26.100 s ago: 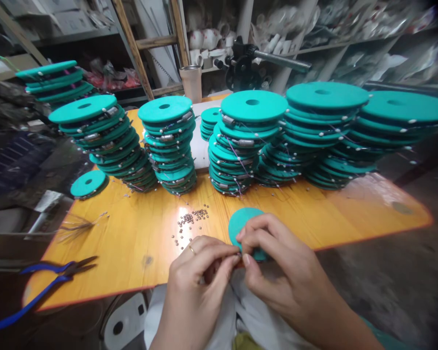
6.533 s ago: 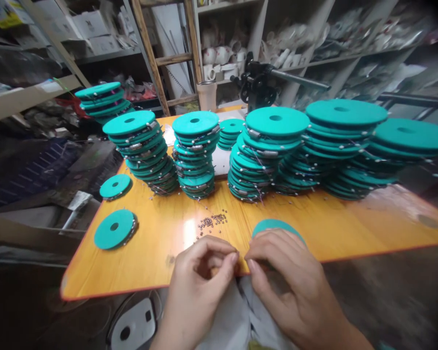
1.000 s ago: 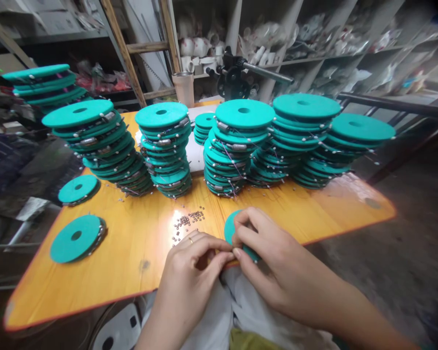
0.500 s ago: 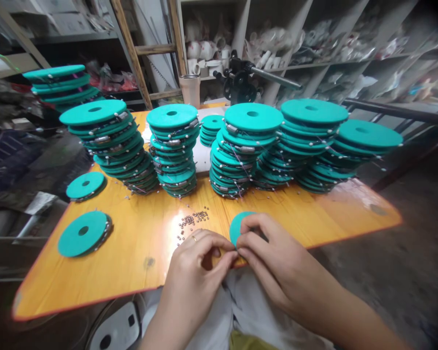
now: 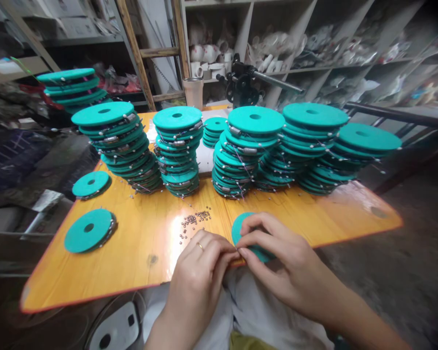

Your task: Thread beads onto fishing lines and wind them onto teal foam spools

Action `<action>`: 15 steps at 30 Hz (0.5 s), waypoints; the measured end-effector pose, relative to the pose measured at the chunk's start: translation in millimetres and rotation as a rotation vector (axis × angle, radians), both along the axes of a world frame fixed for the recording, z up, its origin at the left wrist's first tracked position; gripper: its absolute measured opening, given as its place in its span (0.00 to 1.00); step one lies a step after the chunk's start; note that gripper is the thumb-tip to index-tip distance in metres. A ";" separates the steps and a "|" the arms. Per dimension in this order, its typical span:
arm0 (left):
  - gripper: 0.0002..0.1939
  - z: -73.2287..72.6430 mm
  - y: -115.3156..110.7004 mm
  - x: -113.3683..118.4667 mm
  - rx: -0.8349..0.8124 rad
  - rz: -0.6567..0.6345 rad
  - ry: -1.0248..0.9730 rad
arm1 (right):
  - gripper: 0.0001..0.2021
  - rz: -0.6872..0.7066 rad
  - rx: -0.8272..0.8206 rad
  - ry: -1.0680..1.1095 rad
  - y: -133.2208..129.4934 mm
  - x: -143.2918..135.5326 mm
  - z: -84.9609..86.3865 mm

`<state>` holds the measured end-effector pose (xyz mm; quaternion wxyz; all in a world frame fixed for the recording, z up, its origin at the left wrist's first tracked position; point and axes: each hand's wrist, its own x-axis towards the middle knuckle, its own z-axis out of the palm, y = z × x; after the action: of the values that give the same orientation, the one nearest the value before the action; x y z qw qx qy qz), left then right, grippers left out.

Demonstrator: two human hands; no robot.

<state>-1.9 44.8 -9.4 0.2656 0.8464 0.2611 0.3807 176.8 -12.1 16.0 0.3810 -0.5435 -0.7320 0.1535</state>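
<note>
My left hand (image 5: 201,272) and my right hand (image 5: 282,265) meet fingertip to fingertip above the table's near edge. Each is closed in a pinch, and whatever lies between the fingers is too small to make out. A gold-coloured ring sits on a finger of the left hand. Under the right hand's fingers lies a green foam spool (image 5: 243,224), partly covered by that hand. Small dark beads (image 5: 195,218) are scattered on the wood just beyond my left hand.
Several tall stacks of green spools (image 5: 255,116), wound with thread and stuck with white-headed pins, line the wooden table's (image 5: 124,262) far side. Two loose spools (image 5: 89,231) lie at left. Behind stand a cup (image 5: 192,92), a black clamp-like device (image 5: 241,80) and shelves.
The view has shifted slightly. My left fingers have drawn closer together, closing the gap under them. My right hand has opened its pinch a little from the spool, showing more of it.
</note>
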 end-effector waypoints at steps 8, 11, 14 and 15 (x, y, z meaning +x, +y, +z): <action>0.10 10.1 -4.5 -6.4 -0.010 -0.022 0.122 | 0.05 -0.032 0.079 -0.010 -5.0 -3.1 -3.5; 0.11 10.2 -6.4 -8.8 -0.030 -0.008 0.117 | 0.06 -0.039 0.095 -0.068 -7.4 -1.2 -4.9; 0.10 8.6 -7.0 -10.6 -0.052 -0.020 0.108 | 0.09 -0.047 0.088 -0.180 -12.9 7.4 -6.3; 0.11 7.9 -6.9 -10.7 -0.059 -0.034 0.110 | 0.17 -0.064 0.070 -0.220 -15.9 11.5 -7.5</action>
<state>-12.6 37.9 -1.5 0.2823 0.8621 0.2719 0.3213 188.3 -28.0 8.5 0.3217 -0.5666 -0.7566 0.0551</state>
